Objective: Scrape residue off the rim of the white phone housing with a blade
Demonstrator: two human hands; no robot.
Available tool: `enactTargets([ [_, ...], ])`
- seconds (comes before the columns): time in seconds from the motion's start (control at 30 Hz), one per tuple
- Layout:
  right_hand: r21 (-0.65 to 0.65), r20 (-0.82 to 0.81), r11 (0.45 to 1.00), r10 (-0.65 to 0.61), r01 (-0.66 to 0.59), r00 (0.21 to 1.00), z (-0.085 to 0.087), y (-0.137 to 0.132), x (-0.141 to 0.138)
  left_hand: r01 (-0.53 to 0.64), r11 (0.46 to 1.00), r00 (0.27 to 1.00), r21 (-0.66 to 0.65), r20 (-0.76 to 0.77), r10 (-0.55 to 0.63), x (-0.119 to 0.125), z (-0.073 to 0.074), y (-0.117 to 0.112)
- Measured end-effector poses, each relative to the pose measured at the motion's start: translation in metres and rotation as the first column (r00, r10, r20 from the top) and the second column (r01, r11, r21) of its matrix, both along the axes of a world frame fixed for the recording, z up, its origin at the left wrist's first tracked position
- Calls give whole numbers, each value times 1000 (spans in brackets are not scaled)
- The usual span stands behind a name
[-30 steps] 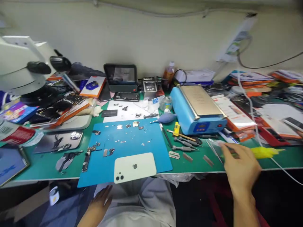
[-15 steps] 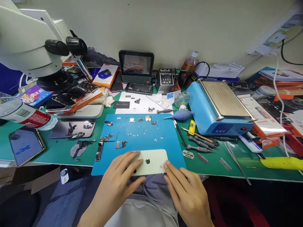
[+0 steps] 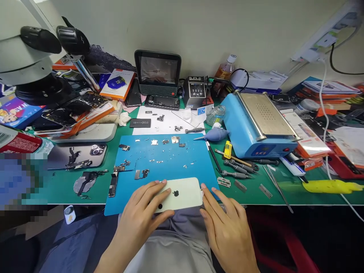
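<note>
A pale mint phone (image 3: 184,194) with a dark apple logo lies back side up at the near edge of a blue mat (image 3: 159,171). My left hand (image 3: 145,208) grips its left end, fingers on top and thumb along the near edge. Just past the phone's right end, my right hand (image 3: 224,223) has its fingers together round a small white scrap (image 3: 202,194), perhaps tissue; most of it is hidden. Tiny parts and a camera-like module (image 3: 142,174) are scattered over the mat, with a dark circuit strip (image 3: 113,185) at its left edge.
To the right lie screwdrivers (image 3: 237,174), razor blades (image 3: 224,182), tweezers (image 3: 280,189) and a blue air blower (image 3: 216,134). Behind them stands a blue heating plate machine (image 3: 241,129). A microscope (image 3: 34,68) overhangs the left; a screen device (image 3: 157,72) stands at the back.
My right fingers have slid off the phone's back to just beyond its right end, with the white scrap. My left hand keeps its hold. The camera view has shifted slightly.
</note>
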State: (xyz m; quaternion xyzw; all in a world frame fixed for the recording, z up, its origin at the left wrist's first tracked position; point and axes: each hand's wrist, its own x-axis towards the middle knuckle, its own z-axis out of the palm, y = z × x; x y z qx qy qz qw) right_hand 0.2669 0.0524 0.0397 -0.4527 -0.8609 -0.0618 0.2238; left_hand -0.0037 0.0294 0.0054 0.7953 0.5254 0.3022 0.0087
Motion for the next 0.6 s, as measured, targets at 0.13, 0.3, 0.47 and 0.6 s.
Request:
enactTargets([
  [0.13, -9, -42, 1000, -13, 13, 999, -8, 10, -1, -2, 1000, 1000, -1, -1, 2, -1, -1, -1],
  [0.3, -40, -50, 999, 35, -37, 998, -8, 7, -3, 11, 1000, 1000, -8, -11, -11, -3, -2, 0],
  [0.47, -57, -30, 997, 57, -58, 998, -4, 0, -1, -6, 1000, 1000, -17, 0, 6, 1, 0, 1],
  [0.6, -95, -30, 995, 28, -31, 999, -10, 3, -4, 6, 1000, 1000, -22, 12, -5, 1, 2, 0],
])
